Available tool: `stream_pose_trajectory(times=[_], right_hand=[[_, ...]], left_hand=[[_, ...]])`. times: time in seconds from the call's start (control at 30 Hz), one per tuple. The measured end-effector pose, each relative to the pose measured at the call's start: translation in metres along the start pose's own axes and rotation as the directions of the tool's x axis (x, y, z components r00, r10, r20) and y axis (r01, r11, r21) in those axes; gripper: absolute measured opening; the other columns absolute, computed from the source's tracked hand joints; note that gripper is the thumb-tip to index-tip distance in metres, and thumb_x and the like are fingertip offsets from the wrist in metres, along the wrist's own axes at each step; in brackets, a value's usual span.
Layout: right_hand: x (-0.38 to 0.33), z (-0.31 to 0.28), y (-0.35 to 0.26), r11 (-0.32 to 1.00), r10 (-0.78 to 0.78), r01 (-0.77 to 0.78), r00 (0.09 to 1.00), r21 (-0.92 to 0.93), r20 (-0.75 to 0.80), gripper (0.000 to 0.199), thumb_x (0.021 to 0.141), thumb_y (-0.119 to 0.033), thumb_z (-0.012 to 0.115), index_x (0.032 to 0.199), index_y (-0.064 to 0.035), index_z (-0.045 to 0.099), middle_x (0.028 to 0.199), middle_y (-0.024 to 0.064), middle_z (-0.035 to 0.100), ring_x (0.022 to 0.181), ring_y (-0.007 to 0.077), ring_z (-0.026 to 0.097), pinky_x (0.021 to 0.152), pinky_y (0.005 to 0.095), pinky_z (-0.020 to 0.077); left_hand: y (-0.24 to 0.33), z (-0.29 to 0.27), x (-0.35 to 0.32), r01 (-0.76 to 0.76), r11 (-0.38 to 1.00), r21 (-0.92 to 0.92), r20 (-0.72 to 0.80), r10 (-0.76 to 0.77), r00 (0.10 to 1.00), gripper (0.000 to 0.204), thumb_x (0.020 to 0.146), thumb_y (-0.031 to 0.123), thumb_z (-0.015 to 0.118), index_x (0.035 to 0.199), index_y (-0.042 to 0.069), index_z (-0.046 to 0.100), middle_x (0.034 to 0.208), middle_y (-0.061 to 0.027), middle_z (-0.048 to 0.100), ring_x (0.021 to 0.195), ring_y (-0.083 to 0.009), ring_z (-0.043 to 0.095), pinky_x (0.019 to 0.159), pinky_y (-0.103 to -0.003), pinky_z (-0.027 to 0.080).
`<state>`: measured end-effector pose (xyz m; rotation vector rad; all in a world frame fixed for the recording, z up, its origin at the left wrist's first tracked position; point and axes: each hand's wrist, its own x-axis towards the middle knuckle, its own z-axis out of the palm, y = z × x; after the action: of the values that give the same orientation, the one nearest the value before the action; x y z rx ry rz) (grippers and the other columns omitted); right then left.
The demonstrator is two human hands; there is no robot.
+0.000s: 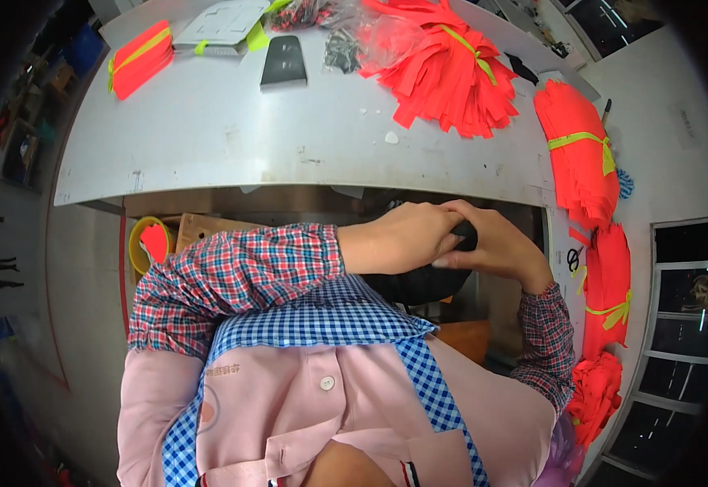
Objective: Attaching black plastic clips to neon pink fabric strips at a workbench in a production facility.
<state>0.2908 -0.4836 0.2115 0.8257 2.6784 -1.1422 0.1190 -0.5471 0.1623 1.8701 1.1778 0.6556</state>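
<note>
At the near edge of a grey worktable (208, 138) strewn with bundled orange strips (451, 73), left hand (403, 237) and right hand (492, 247) closed together around a black object (419, 284) below the tabletop, mid-handling; next move probably requiring a firm grip.

Brightness: well lit overall, even daylight-like tone on the desk (232, 138).
Light source: cannot tell exactly; the pale desk top is brightest toward 12 o'clock.
Shadows: deep shade under the desk edge, where the left hand (403, 239) and right hand (492, 247) meet over a dark object (419, 284) whose detail is lost.
Glare: mild sheen on clear plastic bags (370, 36) near 12 o'clock.
Distortion: strong fisheye; desk edge bows, black vignette at 3 and 9 o'clock.
Focus: centre sharp; rim at 8 o'clock smeared.
Colour: orange strips (451, 73) look oversaturated.
</note>
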Motion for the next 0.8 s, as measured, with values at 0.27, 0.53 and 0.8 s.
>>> stream_pose_trajectory(times=[0.27,0.53,0.8], right_hand=[[-0.02,0.016,0.004,0.996,0.016,-0.025,0.994,-0.081,-0.11,0.053,0.08,-0.028,0.07,0.12,-0.0002,0.049,0.109,0.0185,0.062,0.102,0.0356,0.058,0.088,0.0378,0.0446],[-0.052,0.001,0.07,0.865,0.221,-0.374,0.883,-0.336,-0.415,0.04,0.09,-0.036,0.058,0.103,0.0011,0.062,0.101,0.0215,0.063,0.092,0.0386,0.061,0.076,0.0402,0.0495],[-0.023,0.024,0.124,0.514,0.512,-0.122,0.838,0.849,-0.189,0.024,0.094,-0.017,0.053,0.114,-0.0047,0.056,0.067,-0.0063,0.04,0.052,0.0033,0.035,0.048,0.0221,0.0334]], left_hand=[[-0.011,0.011,-0.002,-0.053,0.997,-0.047,0.023,0.055,0.998,0.032,0.085,0.02,0.056,0.11,0.0,0.056,0.088,-0.0237,0.061,0.082,-0.0419,0.059,0.072,-0.045,0.048],[-0.036,-0.035,-0.022,0.085,0.985,-0.153,-0.237,-0.12,0.964,0.053,0.083,0.033,0.067,0.113,-0.008,0.055,0.079,-0.0161,0.063,0.064,-0.0204,0.06,0.059,-0.031,0.049],[-0.063,-0.022,0.006,0.318,0.932,-0.173,-0.01,-0.325,0.946,0.042,0.082,0.002,0.057,0.122,-0.005,0.047,0.088,-0.0143,0.062,0.063,-0.0202,0.061,0.053,-0.032,0.05]])
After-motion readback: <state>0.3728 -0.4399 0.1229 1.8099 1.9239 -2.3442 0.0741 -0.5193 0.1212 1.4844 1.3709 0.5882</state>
